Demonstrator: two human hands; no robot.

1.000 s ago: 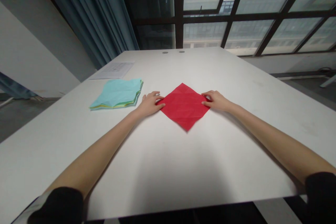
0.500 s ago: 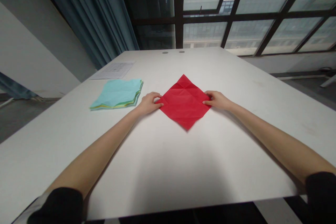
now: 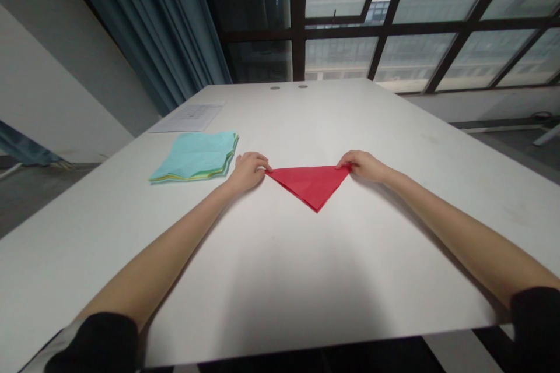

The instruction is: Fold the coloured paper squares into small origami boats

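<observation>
A red sheet [image 3: 311, 183] is folded into a triangle on the white table, its long straight edge at the far side and its point towards me. At its left corner, my left hand [image 3: 250, 172] pinches the sheet between thumb and fingers. My right hand [image 3: 363, 165] grips the right corner in the same way. Left of my left hand lies a stack of cloth-like sheets [image 3: 196, 154], light blue on top with yellow and green edges below.
A printed paper [image 3: 188, 118] lies behind the stack, near the left edge of the white table [image 3: 280, 280]. Two round grey discs [image 3: 289, 87] are at the table's far end. Beyond stand a blue curtain [image 3: 175, 23] and windows.
The red sheet has gone from a flat diamond to a triangle, its far corner brought over towards me. Both hands have stayed near the side corners, holding them.
</observation>
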